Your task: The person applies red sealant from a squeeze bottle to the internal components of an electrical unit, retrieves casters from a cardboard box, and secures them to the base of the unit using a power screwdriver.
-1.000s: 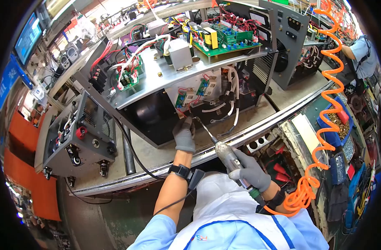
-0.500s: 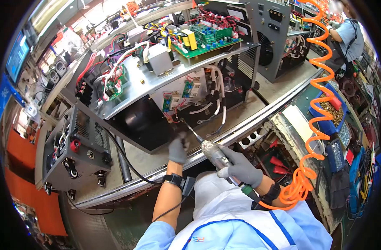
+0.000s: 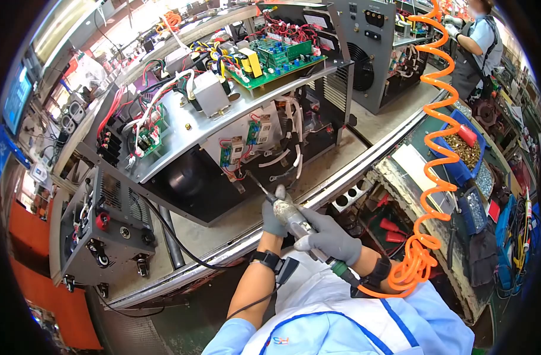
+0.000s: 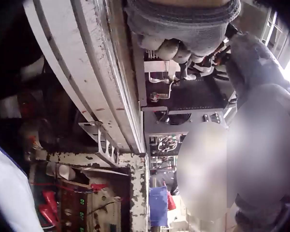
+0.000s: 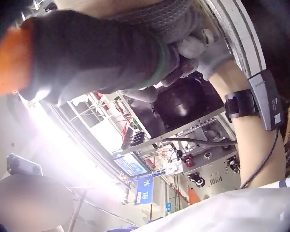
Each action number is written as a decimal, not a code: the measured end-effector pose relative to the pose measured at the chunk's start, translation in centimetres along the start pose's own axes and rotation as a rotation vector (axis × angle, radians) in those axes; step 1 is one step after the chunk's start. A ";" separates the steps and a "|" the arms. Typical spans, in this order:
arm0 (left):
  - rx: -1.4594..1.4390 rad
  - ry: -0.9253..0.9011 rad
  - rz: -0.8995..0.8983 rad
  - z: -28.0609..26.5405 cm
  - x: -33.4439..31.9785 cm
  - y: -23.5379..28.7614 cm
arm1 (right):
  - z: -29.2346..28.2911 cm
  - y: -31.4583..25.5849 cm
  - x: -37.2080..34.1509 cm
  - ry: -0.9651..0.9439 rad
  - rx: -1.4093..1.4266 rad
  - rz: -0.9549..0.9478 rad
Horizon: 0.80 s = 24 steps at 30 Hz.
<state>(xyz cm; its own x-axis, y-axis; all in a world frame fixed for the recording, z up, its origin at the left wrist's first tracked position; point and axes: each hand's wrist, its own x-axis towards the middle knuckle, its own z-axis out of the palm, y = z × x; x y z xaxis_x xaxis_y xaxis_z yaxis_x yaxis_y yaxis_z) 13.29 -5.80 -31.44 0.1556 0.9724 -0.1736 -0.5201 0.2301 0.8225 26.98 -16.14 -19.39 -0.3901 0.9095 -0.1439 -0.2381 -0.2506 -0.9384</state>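
My gloved right hand (image 3: pixel 332 236) grips a pneumatic screwdriver (image 3: pixel 293 220) by its body. The slim bit (image 3: pixel 258 184) points up and left, its tip at the lower inside of an open machine chassis (image 3: pixel 184 177). My gloved left hand (image 3: pixel 273 220) holds the tool's front end, with a fingertip showing on its far side; the tool hides part of this hand. In the left wrist view the left hand's fingertips (image 4: pixel 170 50) are curled. Small green circuit boards (image 3: pixel 255 134) and white cables (image 3: pixel 299 136) sit inside the chassis, close beyond the bit.
An orange coiled hose (image 3: pixel 439 145) hangs at the right and leads to the tool. A smaller grey casing on wheels (image 3: pixel 113 228) lies to the left. A blue bin (image 3: pixel 459 168) holds brass-coloured pieces. Another person (image 3: pixel 480 44) stands at the far right.
My left hand has left the spot beside the bit tip and moved back to the tool's front end. The right hand keeps its grip on the screwdriver. The head view has shifted rightward.
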 end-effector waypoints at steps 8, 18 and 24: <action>0.069 0.019 0.000 -0.6 0.5 1.0 | -0.2 0.1 0.3 -0.025 -0.054 0.039; 0.613 0.202 0.113 2.3 1.9 3.8 | 0.8 -0.8 0.4 0.014 -0.107 -0.023; 0.442 0.250 0.248 1.8 3.1 2.6 | 1.1 -1.1 0.5 0.007 -0.088 -0.001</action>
<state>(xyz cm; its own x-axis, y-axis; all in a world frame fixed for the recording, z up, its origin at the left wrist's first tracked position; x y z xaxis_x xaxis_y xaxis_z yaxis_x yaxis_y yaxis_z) 13.98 -2.22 -28.88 -0.1584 0.9871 -0.0254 -0.1062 0.0086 0.9943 26.04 -15.75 -18.06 -0.3837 0.9120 -0.1449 -0.1589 -0.2198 -0.9625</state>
